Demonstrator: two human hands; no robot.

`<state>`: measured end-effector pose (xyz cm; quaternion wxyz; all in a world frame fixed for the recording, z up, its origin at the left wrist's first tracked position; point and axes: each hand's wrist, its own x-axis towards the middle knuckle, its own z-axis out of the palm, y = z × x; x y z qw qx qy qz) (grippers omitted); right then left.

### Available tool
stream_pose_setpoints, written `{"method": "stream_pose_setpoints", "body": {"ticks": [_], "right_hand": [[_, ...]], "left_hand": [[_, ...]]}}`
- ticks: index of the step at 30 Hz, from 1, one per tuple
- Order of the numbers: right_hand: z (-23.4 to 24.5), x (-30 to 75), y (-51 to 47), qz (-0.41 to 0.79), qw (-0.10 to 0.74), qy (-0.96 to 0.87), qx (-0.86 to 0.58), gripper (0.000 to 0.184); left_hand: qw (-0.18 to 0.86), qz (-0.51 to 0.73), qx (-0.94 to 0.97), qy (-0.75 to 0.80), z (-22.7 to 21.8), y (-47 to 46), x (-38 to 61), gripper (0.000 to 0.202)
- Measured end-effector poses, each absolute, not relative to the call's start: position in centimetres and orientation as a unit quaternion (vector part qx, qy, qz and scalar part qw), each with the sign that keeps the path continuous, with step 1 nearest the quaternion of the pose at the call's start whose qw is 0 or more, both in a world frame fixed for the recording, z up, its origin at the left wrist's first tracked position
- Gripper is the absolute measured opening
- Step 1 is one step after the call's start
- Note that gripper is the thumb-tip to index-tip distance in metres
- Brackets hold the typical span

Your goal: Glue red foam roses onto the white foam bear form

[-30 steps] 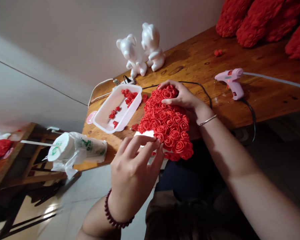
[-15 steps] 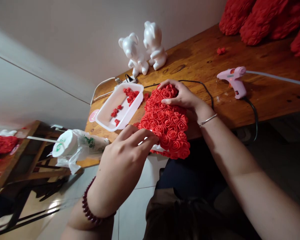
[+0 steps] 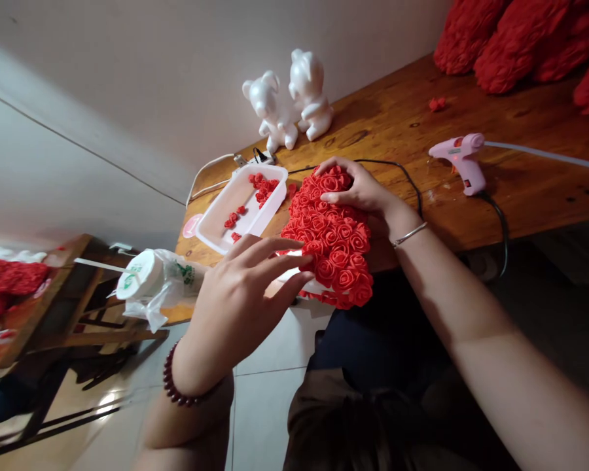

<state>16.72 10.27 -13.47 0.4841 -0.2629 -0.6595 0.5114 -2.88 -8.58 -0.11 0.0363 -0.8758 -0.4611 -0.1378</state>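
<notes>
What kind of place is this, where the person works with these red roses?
It looks like a small craft workspace, maybe at home: a pink hot glue gun, white foam bear forms, and a rose-covered form held in the right hand.

Left hand (image 3: 245, 307) raised, fingers spread, right hand (image 3: 358, 190) curved palm-down

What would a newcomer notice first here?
The eye goes first to the mass of red foam roses at the centre, under the right hand, with the left hand beside it. Two white foam bear figures stand against the wall, and a pink glue gun lies on the wooden table to the right.
</notes>
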Motion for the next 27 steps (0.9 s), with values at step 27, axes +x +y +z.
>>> {"method": "stream_pose_setpoints", "body": {"ticks": [27], "right_hand": [[-14.0,17.4,10.4,0.542,0.491,-0.631,-0.258,0.057]], "left_hand": [[-0.064,-0.310,-0.743,-0.589,-2.3,-1.2,-8.8,0.049]]}}
